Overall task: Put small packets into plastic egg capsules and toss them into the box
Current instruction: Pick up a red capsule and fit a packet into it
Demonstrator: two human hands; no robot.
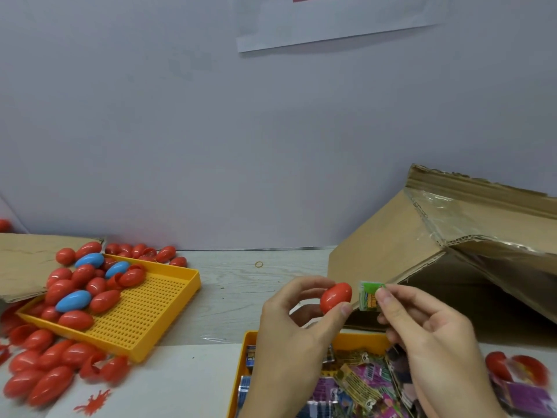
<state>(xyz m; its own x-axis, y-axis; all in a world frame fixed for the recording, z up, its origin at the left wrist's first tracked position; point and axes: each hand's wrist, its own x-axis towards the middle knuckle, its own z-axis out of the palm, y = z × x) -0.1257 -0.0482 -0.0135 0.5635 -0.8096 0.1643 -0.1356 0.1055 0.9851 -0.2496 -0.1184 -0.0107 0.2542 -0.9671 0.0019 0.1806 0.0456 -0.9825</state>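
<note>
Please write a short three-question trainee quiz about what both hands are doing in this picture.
1. True or false: the left hand holds a blue capsule.
2. What does the right hand pinch?
3. The perforated yellow tray lies: A) left of the hands, B) inside the cardboard box.

Key: 1. False, it is the red capsule. 2. The green packet. 3. A.

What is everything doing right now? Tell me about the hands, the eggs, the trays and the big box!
left hand: holds a red egg capsule in its fingertips.
right hand: pinches a green packet beside the capsule, not yet inside.
cardboard box: tipped on its side, mouth open.
perforated yellow tray: tilted, partly filled with red and blue eggs.
packet tray: full of packets.
rubber band: lying flat on the table.
</note>
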